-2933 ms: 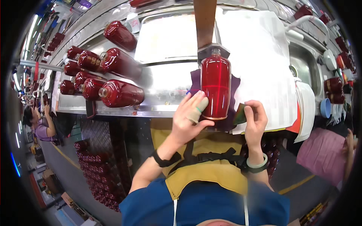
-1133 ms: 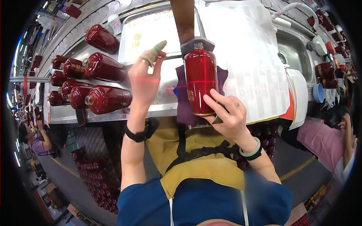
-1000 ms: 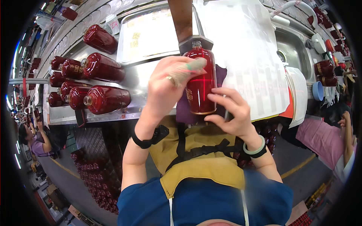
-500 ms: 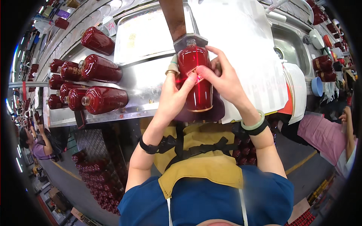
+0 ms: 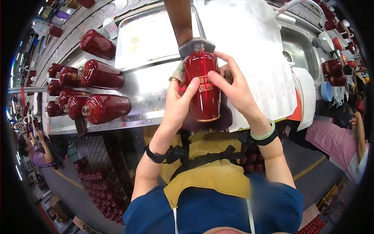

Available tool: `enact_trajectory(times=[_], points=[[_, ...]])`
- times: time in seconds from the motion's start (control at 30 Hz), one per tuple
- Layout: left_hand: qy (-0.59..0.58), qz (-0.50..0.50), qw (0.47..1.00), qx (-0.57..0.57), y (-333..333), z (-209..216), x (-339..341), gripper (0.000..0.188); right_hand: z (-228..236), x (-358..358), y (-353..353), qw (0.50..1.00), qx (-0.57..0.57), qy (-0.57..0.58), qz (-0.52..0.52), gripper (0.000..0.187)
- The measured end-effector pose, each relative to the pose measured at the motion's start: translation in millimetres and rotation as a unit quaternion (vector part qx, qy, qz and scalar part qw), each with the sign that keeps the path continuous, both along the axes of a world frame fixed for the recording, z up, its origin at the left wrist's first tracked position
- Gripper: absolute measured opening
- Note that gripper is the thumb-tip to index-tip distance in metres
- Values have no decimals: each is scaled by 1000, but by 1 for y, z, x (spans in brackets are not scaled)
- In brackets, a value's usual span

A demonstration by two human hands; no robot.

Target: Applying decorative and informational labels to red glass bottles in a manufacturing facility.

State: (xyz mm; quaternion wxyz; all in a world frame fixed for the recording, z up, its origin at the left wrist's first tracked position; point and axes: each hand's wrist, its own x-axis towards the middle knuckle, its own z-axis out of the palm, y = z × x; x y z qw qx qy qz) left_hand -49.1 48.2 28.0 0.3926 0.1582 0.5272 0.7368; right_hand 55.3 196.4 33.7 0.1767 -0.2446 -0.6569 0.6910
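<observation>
A glossy red glass bottle (image 5: 205,105) lies tilted before me, its clear neck toward the dark bracket (image 5: 196,45) at the end of a brown bar and its base toward me. A gold-lettered decal (image 5: 205,83) sits on its upward side. My left hand (image 5: 178,93) is closed on the bottle's left side, thumb at the decal's left edge; a wrap covers one finger. My right hand (image 5: 233,85) grips the right side, thumb at the decal's upper right edge. The fingers under the bottle are hidden. Beneath it shows a dark purple pad (image 5: 226,120).
More red bottles (image 5: 102,74) lie at left on the metal bench (image 5: 146,80). Behind is a white tray (image 5: 156,54) with gold decals. White sheets (image 5: 257,78), a sink (image 5: 302,43) and a blue bowl (image 5: 326,91) are at right. Co-workers stand at both sides.
My thumbs have moved slightly apart and the decal shows more plainly between them. The bright red light on the bottle has faded. The view has shifted slightly; both hands remain on the bottle.
</observation>
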Motion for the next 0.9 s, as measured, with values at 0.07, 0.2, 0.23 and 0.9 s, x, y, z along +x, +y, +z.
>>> enact_trajectory(times=[0.07,0.2,0.23,0.9], points=[[8,10,1000,-3,1,0,1,59,1,0,-2,1000,30,0,-3,62],[25,14,1000,-13,2,0,3,59,3,1,-7,1000,-3,-5,-15,60],[64,11,997,-41,2,0,3,59,3,1,-8,1000,5,-7,-26,60],[-14,15,1000,10,-3,0,-3,68,0,-2,-10,999,24,-16,-33,62]])
